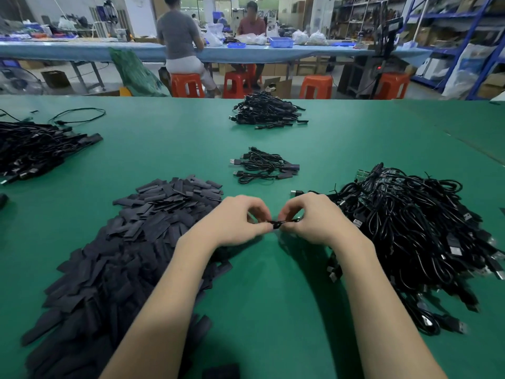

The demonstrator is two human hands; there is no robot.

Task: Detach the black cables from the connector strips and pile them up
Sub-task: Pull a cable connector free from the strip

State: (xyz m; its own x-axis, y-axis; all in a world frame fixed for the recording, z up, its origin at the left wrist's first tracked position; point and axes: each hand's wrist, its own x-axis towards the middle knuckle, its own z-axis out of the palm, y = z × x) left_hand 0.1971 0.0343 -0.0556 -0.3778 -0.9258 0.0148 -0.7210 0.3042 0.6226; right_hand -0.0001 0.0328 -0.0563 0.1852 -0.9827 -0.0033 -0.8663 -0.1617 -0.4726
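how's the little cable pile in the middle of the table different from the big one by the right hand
The small cable pile holds only a few cables, lying low and flat; the big cable pile holds far more, heaped high and tangled.
The small pile sits apart in the centre of the green table; the big pile lies against the right hand.
Green circuit strips show in the big pile; none show in the small one.
Both are black cables with plug ends.

Arms: both of mine are bare from the bottom edge of the frame up to the wrists, no sleeve in sight.
Left hand point(240, 221): bare, no glove, ring or watch that I can see.
Right hand point(308, 220): bare too, nothing on the wrist.
Nails: too small and blurred to tell.
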